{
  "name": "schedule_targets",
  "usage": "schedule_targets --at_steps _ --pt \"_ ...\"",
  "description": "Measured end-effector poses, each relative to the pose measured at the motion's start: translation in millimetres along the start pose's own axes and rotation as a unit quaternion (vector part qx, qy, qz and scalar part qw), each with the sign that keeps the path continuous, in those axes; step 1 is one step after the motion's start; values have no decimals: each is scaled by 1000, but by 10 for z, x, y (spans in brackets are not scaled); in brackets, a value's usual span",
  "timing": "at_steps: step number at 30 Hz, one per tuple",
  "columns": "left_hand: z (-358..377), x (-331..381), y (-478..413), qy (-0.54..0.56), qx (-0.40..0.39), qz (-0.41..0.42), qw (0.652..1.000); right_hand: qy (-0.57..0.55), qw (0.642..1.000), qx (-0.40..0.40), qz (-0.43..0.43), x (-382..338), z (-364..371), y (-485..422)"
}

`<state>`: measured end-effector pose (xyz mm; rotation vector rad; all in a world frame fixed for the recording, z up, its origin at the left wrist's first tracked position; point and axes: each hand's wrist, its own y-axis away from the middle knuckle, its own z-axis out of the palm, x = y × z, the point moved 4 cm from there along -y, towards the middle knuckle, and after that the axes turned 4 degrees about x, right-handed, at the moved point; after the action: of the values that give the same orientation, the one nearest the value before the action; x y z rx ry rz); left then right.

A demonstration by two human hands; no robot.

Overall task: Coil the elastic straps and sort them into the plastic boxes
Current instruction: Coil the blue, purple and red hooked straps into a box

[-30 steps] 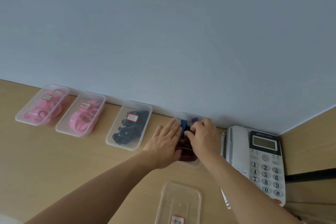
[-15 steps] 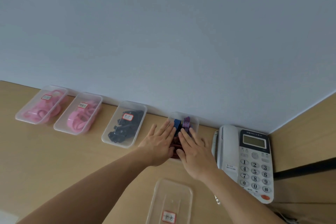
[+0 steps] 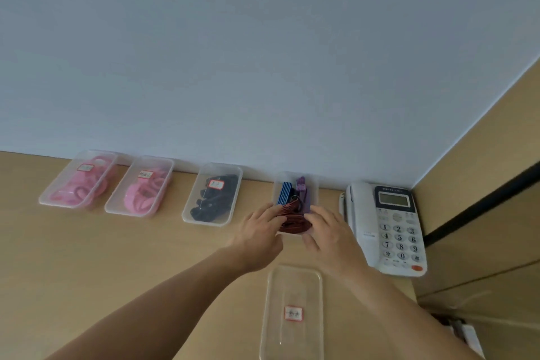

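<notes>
A clear plastic box stands by the wall and holds a blue strap, a purple strap and coiled dark red straps at its near end. My left hand grips the box's left side, with its fingers reaching over the red coils. On the right side my right hand grips the box. Both hands hide the near corners. Further left stand a box of black straps and two boxes of pink straps.
A clear plastic lid or tray with a red-edged label lies flat in front of me between my forearms. A white desk phone sits just right of the strap box. A wooden side panel closes the right side, and the wall is behind the boxes.
My hands have come off the top of the straps and drawn back to the box's two sides near its front end. The red coils now show between them.
</notes>
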<state>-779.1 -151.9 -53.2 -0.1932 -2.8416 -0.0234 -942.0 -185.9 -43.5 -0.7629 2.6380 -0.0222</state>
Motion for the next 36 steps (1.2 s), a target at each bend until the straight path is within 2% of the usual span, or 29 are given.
schedule_targets --at_steps 3,6,11,14,19,24,30,33,36 --pt "56 -17 321 19 -18 10 1000 22 997 -35 58 -120 99 340" --pt "170 -77 622 28 -54 16 998 27 985 -69 154 -211 239 680" --pt "306 -155 870 67 -87 -10 994 39 938 -121 323 -314 486 1097" --pt "351 -186 917 83 -105 -33 990 48 919 -124 372 -365 599 1199" --pt "387 -248 897 90 -119 -50 988 62 901 -116 412 -386 712 1186" --pt "413 -244 925 96 -127 -53 986 27 886 -95 453 -346 711 1200" --pt "369 -258 902 108 -139 -71 982 -4 885 -64 462 -366 701 1257" --pt "328 -290 880 127 -163 -97 974 -50 887 -48 457 -387 658 1262" --pt "239 -302 815 155 -177 -129 963 -143 893 -9 427 -395 537 1153"
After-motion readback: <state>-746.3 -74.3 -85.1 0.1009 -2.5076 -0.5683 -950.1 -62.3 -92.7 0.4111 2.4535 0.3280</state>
